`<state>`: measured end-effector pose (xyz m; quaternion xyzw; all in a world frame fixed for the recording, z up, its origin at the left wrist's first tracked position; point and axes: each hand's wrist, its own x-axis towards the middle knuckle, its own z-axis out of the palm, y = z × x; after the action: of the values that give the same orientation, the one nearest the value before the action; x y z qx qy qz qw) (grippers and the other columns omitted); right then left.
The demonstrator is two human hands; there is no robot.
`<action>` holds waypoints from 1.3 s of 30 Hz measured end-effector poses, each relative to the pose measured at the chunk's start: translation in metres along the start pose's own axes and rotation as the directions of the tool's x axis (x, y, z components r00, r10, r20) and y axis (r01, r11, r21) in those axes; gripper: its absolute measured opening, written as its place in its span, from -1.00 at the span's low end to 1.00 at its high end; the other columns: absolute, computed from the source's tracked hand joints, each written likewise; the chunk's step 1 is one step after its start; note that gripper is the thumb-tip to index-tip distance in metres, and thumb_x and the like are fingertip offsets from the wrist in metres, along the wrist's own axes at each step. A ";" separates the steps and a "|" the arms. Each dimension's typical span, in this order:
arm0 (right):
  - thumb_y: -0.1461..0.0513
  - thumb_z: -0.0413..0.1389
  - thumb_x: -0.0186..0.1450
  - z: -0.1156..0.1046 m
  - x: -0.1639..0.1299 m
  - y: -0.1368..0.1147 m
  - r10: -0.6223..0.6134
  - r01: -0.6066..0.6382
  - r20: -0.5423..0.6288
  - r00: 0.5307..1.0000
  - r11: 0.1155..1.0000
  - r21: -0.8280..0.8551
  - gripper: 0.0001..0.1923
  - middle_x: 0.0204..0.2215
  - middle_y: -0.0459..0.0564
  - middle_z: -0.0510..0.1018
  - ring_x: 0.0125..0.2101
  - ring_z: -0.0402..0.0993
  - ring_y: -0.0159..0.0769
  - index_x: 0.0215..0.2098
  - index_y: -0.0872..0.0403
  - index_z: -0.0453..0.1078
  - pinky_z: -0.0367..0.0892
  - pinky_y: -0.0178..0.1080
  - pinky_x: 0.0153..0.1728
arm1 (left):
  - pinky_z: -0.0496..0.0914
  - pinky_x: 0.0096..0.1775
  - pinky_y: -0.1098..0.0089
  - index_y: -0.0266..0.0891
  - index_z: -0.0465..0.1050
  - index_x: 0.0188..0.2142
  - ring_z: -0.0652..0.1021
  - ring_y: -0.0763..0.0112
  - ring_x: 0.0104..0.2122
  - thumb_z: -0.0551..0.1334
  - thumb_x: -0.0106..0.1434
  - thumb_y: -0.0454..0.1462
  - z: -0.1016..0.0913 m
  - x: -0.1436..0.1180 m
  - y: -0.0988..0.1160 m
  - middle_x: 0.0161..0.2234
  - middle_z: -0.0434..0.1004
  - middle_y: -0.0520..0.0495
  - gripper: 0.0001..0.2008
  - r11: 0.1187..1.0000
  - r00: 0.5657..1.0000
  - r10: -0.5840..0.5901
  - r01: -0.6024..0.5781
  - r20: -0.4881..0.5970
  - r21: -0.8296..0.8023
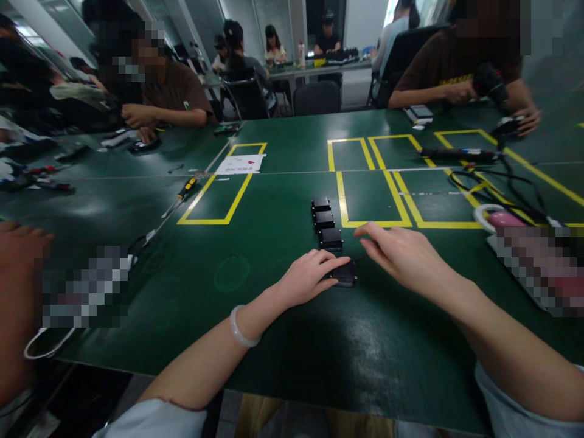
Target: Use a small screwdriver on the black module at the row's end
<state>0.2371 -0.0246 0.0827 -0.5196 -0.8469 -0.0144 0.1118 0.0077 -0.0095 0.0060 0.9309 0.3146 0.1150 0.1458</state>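
Note:
Several small black rectangular blocks stand in a row on the green table, the farthest black block [320, 204] a little apart from my hands. My left hand [306, 274], with a pale bangle on its wrist, rests on the nearest black block [345, 277], index finger across its top and thumb at its near side. Just to the right hovers my right hand [396, 252], its index finger and thumb slightly apart with nothing visible between them. Its nearest neighbour is the black block [330, 237] second in the row.
Yellow tape [374, 224] marks rectangles on the table. A paper label [240, 164] and a yellow-black screwdriver [187, 188] lie to the left. Cables [515, 176] and a blurred-out device [542, 261] occupy the right. Co-workers sit opposite; another person's hand [22, 243] is at far left.

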 end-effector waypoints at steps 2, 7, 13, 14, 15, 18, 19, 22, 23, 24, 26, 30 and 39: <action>0.17 -0.14 0.42 -0.002 -0.001 0.002 -0.048 0.048 -0.002 0.999 0.998 0.042 -0.74 -0.38 -0.02 0.58 -0.40 0.52 -0.21 -0.03 0.06 0.28 0.18 -0.27 -0.44 | 0.36 0.00 0.24 -0.04 0.11 0.27 0.40 0.27 -0.03 0.12 0.40 -0.18 0.000 0.000 0.000 0.04 0.35 -0.10 -0.52 1.000 1.000 0.000 0.000 -0.004 0.003; 0.16 -0.12 0.42 -0.003 -0.001 0.003 -0.042 0.042 -0.004 0.999 0.996 0.081 -0.78 -0.40 -0.03 0.56 -0.45 0.49 -0.26 -0.09 0.07 0.27 0.20 -0.27 -0.45 | 0.35 0.01 0.24 -0.04 0.11 0.27 0.40 0.26 -0.03 0.12 0.40 -0.18 0.001 0.000 0.000 0.04 0.35 -0.10 -0.52 1.000 1.000 0.005 -0.005 -0.014 0.005; 0.06 -0.17 0.44 -0.003 0.001 -0.002 0.063 -0.062 0.041 0.997 0.998 -0.019 -0.68 -0.46 -0.01 0.56 -0.42 0.52 -0.15 -0.18 0.06 0.31 0.16 -0.24 -0.48 | 0.36 0.00 0.24 -0.03 0.11 0.27 0.41 0.27 -0.04 0.12 0.40 -0.18 0.001 -0.001 0.000 0.03 0.36 -0.09 -0.52 1.000 1.000 0.002 -0.001 -0.018 0.006; 0.06 -0.18 0.44 -0.002 0.001 -0.002 0.076 -0.074 0.054 0.996 0.996 -0.042 -0.67 -0.46 0.00 0.57 -0.42 0.53 -0.13 -0.18 0.06 0.32 0.15 -0.24 -0.48 | 0.36 -0.01 0.25 -0.03 0.11 0.27 0.41 0.27 -0.05 0.12 0.40 -0.18 0.001 -0.001 0.000 0.03 0.36 -0.09 -0.52 1.000 1.000 0.001 -0.001 -0.017 0.006; 0.07 -0.19 0.44 -0.002 0.001 -0.002 0.087 -0.083 0.063 0.994 0.995 -0.058 -0.66 -0.47 0.01 0.57 -0.42 0.53 -0.12 -0.17 0.06 0.32 0.14 -0.24 -0.49 | 0.36 -0.01 0.25 -0.03 0.11 0.27 0.41 0.27 -0.05 0.12 0.40 -0.18 0.001 -0.001 0.000 0.03 0.35 -0.09 -0.52 1.000 1.000 0.001 -0.001 -0.015 0.007; 0.13 -0.17 0.44 -0.001 0.001 -0.001 0.074 -0.073 0.055 0.996 0.997 -0.030 -0.72 -0.42 0.00 0.58 -0.40 0.54 -0.14 -0.12 0.06 0.31 0.16 -0.24 -0.47 | 0.36 0.00 0.25 -0.04 0.11 0.27 0.40 0.27 -0.04 0.13 0.40 -0.18 0.001 -0.001 0.000 0.04 0.35 -0.10 -0.52 1.000 1.000 0.004 -0.004 -0.012 0.011; 0.15 -0.16 0.43 -0.001 0.000 0.000 0.058 -0.057 0.043 0.997 0.998 -0.007 -0.74 -0.40 -0.01 0.58 -0.39 0.54 -0.15 -0.10 0.06 0.29 0.17 -0.24 -0.46 | 0.36 0.00 0.24 -0.03 0.11 0.27 0.40 0.26 -0.04 0.12 0.40 -0.18 0.001 0.000 0.000 0.04 0.35 -0.10 -0.52 1.000 1.000 0.004 -0.004 -0.014 0.010; 0.17 -0.14 0.43 -0.002 -0.001 0.003 -0.008 0.008 0.014 1.000 0.998 0.055 -0.77 -0.34 -0.03 0.57 -0.39 0.52 -0.20 -0.06 0.05 0.25 0.20 -0.26 -0.45 | 0.36 -0.01 0.25 -0.04 0.12 0.27 0.40 0.26 -0.04 0.12 0.40 -0.18 0.001 0.000 0.000 0.03 0.35 -0.09 -0.53 1.000 1.000 0.004 -0.004 -0.016 0.004; 0.17 -0.14 0.43 -0.002 -0.002 0.004 -0.025 0.024 0.009 1.000 0.997 0.067 -0.78 -0.33 -0.03 0.57 -0.39 0.52 -0.22 -0.05 0.05 0.24 0.20 -0.26 -0.45 | 0.36 -0.01 0.25 -0.04 0.12 0.27 0.40 0.26 -0.04 0.12 0.40 -0.18 0.001 0.000 0.000 0.03 0.36 -0.09 -0.53 1.000 1.000 0.006 -0.006 -0.017 0.003; 0.17 -0.14 0.42 -0.003 -0.002 0.004 -0.038 0.037 0.008 0.999 0.996 0.078 -0.78 -0.32 -0.03 0.56 -0.39 0.51 -0.23 -0.05 0.05 0.24 0.21 -0.27 -0.44 | 0.36 -0.01 0.25 -0.04 0.12 0.27 0.40 0.26 -0.04 0.12 0.40 -0.18 0.001 0.000 0.000 0.03 0.36 -0.09 -0.53 1.000 1.000 0.007 -0.007 -0.018 0.001; 0.18 -0.13 0.42 -0.004 -0.003 0.005 -0.046 0.045 0.010 0.999 0.995 0.093 -0.79 -0.31 -0.03 0.55 -0.38 0.51 -0.25 -0.06 0.05 0.23 0.22 -0.28 -0.43 | 0.36 -0.01 0.25 -0.03 0.11 0.27 0.40 0.27 -0.04 0.12 0.40 -0.18 0.001 0.000 -0.001 0.03 0.35 -0.09 -0.52 1.000 1.000 0.007 -0.007 -0.022 -0.001; 0.16 -0.15 0.42 -0.006 -0.002 0.001 0.002 -0.004 0.027 1.000 0.996 0.092 -0.79 -0.37 -0.04 0.56 -0.40 0.50 -0.23 -0.09 0.05 0.23 0.20 -0.26 -0.44 | 0.37 -0.01 0.24 -0.02 0.10 0.28 0.40 0.28 -0.04 0.12 0.40 -0.18 0.001 -0.001 0.000 0.02 0.35 -0.09 -0.52 1.000 1.000 0.002 -0.002 -0.020 0.000; 0.10 -0.18 0.44 -0.006 -0.001 -0.001 0.059 -0.057 0.096 0.994 0.998 -0.016 -0.71 -0.47 -0.02 0.55 -0.45 0.51 -0.17 -0.13 0.06 0.29 0.10 -0.26 -0.49 | 0.36 0.01 0.24 -0.03 0.10 0.28 0.40 0.27 -0.02 0.12 0.40 -0.18 0.001 0.000 0.000 0.03 0.35 -0.09 -0.51 1.000 1.000 0.001 -0.001 -0.009 0.007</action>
<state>0.2378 -0.0265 0.0880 -0.5448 -0.8358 0.0086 0.0676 0.0074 -0.0096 0.0054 0.9311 0.3152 0.1179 0.1410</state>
